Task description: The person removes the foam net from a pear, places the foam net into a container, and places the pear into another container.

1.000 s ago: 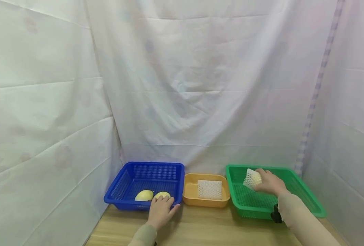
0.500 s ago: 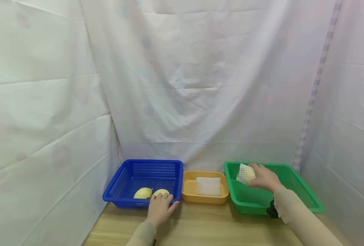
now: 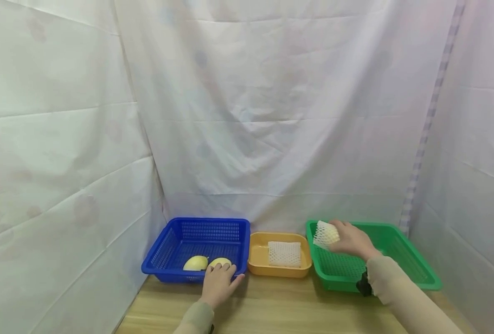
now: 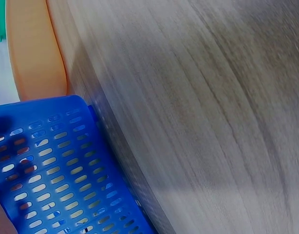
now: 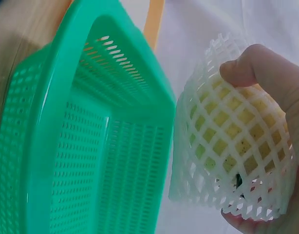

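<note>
My right hand [image 3: 352, 239] grips a yellow speckled pear [image 5: 232, 131] in a white foam net sleeve [image 5: 196, 170], thumb on top and fingers beneath. It is over the left part of the green basket [image 3: 413, 260]. At the left, my left hand [image 3: 218, 283] rests over the front rim of the blue basket [image 3: 155, 266], thumb spread to the right. Its fingers show reddish through the basket's slots in the left wrist view. Two pale yellow pears lie in this basket: one pear [image 3: 195, 263] left of the fingers, another pear [image 3: 220, 262] partly hidden behind them.
Between the baskets stands a shallow orange tray [image 3: 257, 271] with a flat white foam net [image 3: 285, 254] in it. All three containers stand on the wooden table [image 3: 280, 306]. White cloth [image 3: 238, 116] hangs behind them and at both sides.
My right hand has moved left over the green basket with the sleeved pear, toward the orange tray. The left hand keeps its place at the blue basket's rim.
</note>
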`<move>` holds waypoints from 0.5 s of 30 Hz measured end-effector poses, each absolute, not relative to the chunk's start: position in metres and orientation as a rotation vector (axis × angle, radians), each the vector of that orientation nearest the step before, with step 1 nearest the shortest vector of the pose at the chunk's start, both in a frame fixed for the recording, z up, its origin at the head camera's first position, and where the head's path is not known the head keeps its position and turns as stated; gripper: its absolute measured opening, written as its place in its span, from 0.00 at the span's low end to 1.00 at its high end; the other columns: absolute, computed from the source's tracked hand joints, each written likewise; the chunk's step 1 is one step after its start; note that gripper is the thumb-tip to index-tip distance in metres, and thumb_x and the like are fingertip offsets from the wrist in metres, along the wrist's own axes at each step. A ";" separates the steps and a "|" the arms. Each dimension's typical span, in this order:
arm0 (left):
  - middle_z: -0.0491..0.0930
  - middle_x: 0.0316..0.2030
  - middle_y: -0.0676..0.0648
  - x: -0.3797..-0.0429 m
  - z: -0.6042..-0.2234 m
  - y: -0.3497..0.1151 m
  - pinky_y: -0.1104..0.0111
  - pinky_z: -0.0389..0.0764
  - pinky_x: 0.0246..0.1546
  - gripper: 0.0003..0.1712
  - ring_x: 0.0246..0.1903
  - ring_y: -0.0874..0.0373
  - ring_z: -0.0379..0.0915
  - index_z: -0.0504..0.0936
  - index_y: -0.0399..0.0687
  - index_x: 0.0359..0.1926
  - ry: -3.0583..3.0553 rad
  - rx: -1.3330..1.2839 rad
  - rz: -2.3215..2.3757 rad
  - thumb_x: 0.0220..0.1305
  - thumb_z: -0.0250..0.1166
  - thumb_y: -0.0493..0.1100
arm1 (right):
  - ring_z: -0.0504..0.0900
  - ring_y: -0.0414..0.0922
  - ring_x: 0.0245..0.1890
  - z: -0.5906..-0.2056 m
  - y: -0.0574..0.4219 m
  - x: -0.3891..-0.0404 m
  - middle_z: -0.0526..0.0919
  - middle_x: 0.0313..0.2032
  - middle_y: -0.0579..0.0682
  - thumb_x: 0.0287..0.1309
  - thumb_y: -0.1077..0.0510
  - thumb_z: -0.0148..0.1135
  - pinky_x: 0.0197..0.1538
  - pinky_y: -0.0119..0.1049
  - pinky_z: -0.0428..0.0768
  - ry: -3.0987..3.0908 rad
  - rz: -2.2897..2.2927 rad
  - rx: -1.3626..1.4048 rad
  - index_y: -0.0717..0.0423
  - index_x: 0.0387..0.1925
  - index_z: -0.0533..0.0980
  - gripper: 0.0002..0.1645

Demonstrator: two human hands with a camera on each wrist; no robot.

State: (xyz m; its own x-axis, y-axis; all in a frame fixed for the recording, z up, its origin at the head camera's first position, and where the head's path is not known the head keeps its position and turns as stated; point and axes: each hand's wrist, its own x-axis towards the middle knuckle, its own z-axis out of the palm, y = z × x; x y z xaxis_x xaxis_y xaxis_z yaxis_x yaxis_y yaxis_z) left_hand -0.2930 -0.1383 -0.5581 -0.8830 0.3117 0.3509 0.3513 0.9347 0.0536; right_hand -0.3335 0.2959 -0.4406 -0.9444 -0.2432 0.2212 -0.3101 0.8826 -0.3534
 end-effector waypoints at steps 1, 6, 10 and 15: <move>0.81 0.41 0.52 -0.292 -0.558 -0.138 0.49 0.69 0.45 0.40 0.40 0.53 0.72 0.82 0.55 0.47 -2.750 -0.486 -0.165 0.67 0.35 0.75 | 0.74 0.48 0.34 -0.440 0.295 -0.334 0.76 0.49 0.58 0.44 0.46 0.72 0.26 0.42 0.71 -2.881 0.580 0.431 0.52 0.65 0.66 0.46; 0.81 0.42 0.51 -0.293 -0.558 -0.138 0.49 0.69 0.45 0.40 0.41 0.52 0.72 0.82 0.54 0.48 -2.748 -0.484 -0.170 0.67 0.34 0.75 | 0.75 0.48 0.36 -0.438 0.289 -0.334 0.76 0.50 0.57 0.44 0.46 0.72 0.28 0.43 0.72 -2.875 0.562 0.432 0.52 0.66 0.66 0.46; 0.81 0.43 0.51 -0.295 -0.558 -0.137 0.50 0.68 0.45 0.42 0.41 0.52 0.72 0.82 0.54 0.50 -2.756 -0.482 -0.169 0.66 0.33 0.75 | 0.75 0.49 0.37 -0.435 0.286 -0.332 0.76 0.50 0.57 0.43 0.47 0.73 0.28 0.44 0.73 -2.870 0.560 0.442 0.51 0.65 0.66 0.46; 0.81 0.43 0.51 -0.294 -0.560 -0.138 0.49 0.69 0.45 0.41 0.41 0.52 0.72 0.82 0.54 0.49 -2.755 -0.479 -0.164 0.66 0.33 0.75 | 0.76 0.50 0.37 -0.435 0.281 -0.328 0.76 0.51 0.58 0.43 0.47 0.73 0.28 0.44 0.73 -2.870 0.553 0.462 0.52 0.65 0.66 0.46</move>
State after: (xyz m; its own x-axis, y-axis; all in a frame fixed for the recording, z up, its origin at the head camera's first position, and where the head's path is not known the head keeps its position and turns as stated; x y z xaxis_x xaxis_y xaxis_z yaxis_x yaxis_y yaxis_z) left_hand -0.2936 -0.1380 -0.5603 -0.8859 0.3068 0.3481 0.3460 0.9366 0.0551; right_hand -0.3284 0.2810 -0.4345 -0.9350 -0.2667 0.2339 -0.3345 0.8822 -0.3313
